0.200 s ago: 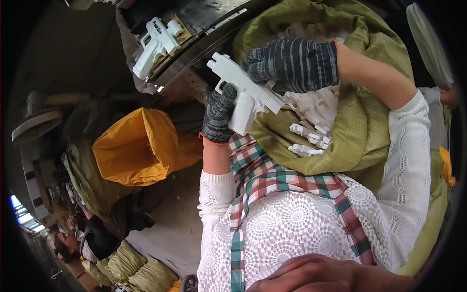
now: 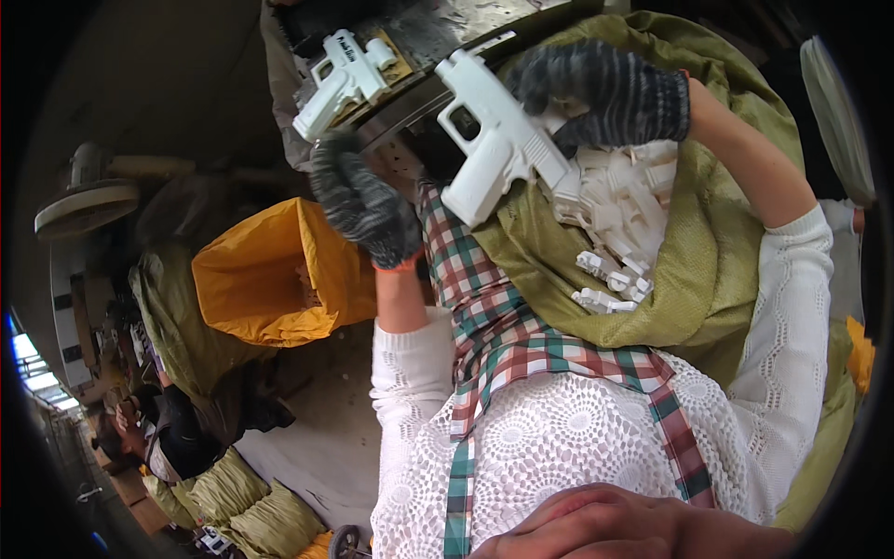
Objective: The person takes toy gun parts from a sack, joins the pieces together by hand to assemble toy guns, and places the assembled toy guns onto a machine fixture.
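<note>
above the sack [image 2: 717, 270], right hand [image 2: 605, 93] grips white toy gun [image 2: 498, 140].

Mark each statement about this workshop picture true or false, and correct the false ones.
1. The right hand holds a white plastic toy pistol. True.
2. Both hands are bare. False: each wears a dark knitted glove.
3. The left hand is inside the yellow sack. False: it is raised above the sack, its fingertips at the second white pistol on the bench.
4. More white plastic parts lie in the olive-green sack below the right hand. True.
5. The person wears a plaid apron over a white lace top. True.
</note>
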Available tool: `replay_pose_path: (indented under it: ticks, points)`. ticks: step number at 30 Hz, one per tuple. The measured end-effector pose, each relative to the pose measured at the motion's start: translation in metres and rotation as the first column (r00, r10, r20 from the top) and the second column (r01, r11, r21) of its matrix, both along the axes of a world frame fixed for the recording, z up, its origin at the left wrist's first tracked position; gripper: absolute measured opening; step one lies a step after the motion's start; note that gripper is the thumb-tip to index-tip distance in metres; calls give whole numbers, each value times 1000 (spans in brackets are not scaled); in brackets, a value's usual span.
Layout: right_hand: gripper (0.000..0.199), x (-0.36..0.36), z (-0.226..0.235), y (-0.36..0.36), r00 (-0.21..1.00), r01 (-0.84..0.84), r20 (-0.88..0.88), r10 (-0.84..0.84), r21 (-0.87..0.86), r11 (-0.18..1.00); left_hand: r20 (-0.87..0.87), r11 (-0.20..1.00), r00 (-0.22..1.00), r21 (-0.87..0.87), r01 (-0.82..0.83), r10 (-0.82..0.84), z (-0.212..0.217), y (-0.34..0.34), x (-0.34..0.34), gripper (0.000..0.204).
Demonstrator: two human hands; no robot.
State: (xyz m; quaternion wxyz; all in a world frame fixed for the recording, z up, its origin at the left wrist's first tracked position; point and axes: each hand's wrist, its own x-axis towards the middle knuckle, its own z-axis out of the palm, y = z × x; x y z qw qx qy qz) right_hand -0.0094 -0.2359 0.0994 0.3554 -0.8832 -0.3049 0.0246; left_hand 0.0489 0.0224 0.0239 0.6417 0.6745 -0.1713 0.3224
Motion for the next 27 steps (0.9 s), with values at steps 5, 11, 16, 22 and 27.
replay_pose_path:
  ticks: [5,11,16,22,27]
  points:
    - [34,-1,20,-16,974,222,72,-217,-77,972,-249,451,965,873,186,82,63,24,79,55]
    - [41,48,22,28,943,291,181,-278,-49,955,327,176,941,925,-337,83,46,47,69,50]
    - [43,110,-10,54,941,82,317,-119,127,989,346,321,859,821,-472,376,9,122,4,59]
    - [34,157,-18,41,749,135,654,101,-301,944,113,-17,740,991,-136,663,-1,216,0,72]
    - [34,64,-7,29,984,167,94,-152,-184,969,-509,633,793,744,212,333,-29,185,-31,45]
